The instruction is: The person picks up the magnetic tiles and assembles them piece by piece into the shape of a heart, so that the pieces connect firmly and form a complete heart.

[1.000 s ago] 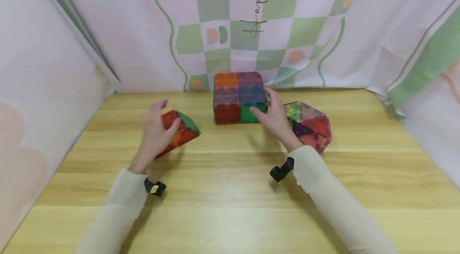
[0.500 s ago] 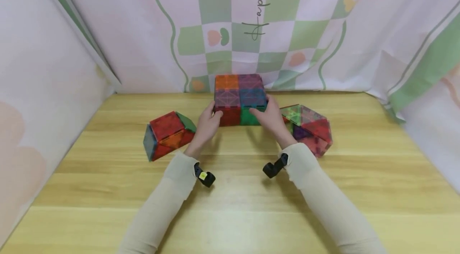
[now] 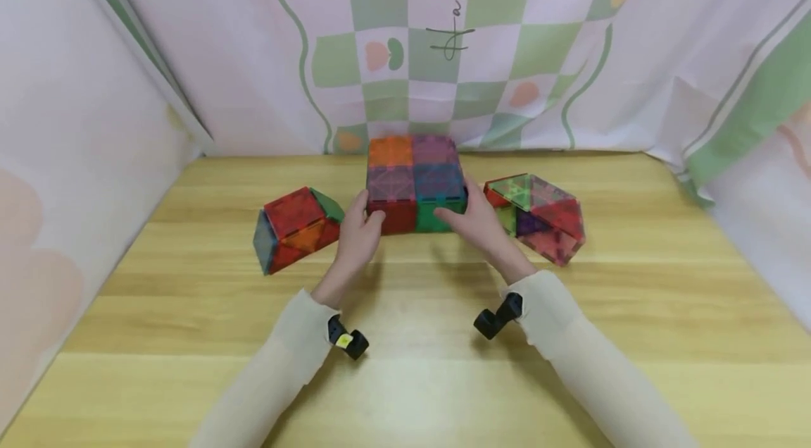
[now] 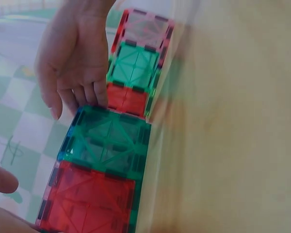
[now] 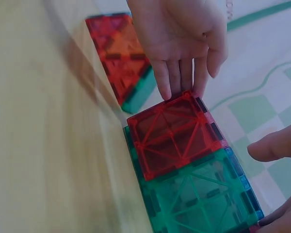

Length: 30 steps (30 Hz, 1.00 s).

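A box-shaped block of translucent magnetic tiles [image 3: 415, 184] stands on the table, orange, purple and blue on top, red and green in front. At its left end my left hand [image 3: 357, 240] presses with nearly straight fingers. My right hand [image 3: 478, 226] lies against the right end the same way. In the right wrist view, the left hand's fingertips [image 5: 177, 82] touch the red tile [image 5: 172, 133]. Over in the left wrist view, the right hand's fingers [image 4: 87, 92] meet the green end [image 4: 106, 141]. Both thumbs are apart from the tiles.
Left of the block lies a red, orange, green and blue magnetic-tile piece [image 3: 294, 229]. To the right sits a many-sided piece [image 3: 541, 215] of green, pink, red and purple tiles. A patterned cloth [image 3: 431, 46] hangs behind the wooden table [image 3: 412, 363].
My left hand has come from the left piece over to the block's left end. Between both hands, the block has shifted toward me and slightly left.
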Motion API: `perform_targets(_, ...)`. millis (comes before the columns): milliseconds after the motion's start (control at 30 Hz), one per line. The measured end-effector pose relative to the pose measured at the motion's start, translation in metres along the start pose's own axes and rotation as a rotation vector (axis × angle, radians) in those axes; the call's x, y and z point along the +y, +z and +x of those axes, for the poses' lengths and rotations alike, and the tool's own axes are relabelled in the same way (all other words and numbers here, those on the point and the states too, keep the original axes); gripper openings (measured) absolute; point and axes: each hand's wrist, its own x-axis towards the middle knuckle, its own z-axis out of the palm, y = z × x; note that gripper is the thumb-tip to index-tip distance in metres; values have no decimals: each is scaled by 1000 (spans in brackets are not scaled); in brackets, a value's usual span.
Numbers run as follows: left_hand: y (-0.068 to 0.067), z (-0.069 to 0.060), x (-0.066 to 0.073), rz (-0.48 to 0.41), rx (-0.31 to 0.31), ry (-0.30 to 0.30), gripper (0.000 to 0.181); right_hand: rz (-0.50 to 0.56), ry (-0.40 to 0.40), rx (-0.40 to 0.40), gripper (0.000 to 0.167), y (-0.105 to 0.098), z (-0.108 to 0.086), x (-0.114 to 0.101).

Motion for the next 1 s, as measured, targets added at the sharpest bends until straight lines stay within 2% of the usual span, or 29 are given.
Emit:
perform_targets(133, -4, -17, 0, -1, -1, -31, 61, 44, -31, -41, 76, 2, -15, 0)
perform_targets(267, -6, -27, 0, -10, -1, -22, 61, 71, -54, -45, 75, 3, -21, 2)
perform_targets(433, -7, -30, -1, -7, 9, -10, 59, 85, -68, -50, 73, 2, -24, 4)
perform_targets(567, -8, -28, -7, -5, 25, 8, 51, 7, -66, -54, 75, -4, -29, 1)
perform_targets(700, -8, -23, -12, 27, 41, 43, 48, -91, -89, -28, 78, -24, -37, -8)
perform_targets(833, -10, -17, -14, 89, 67, 57, 48, -87, -152, 35, 72, -55, -38, -15)
perform_targets(900, -10, -14, -15, 103, 67, 50, 49, -107, -165, 79, 68, -73, -35, -13)
perform_targets(1000, -8, -9, -16, 76, 41, 32, 50, -174, -154, 129, 65, -101, -29, -1)
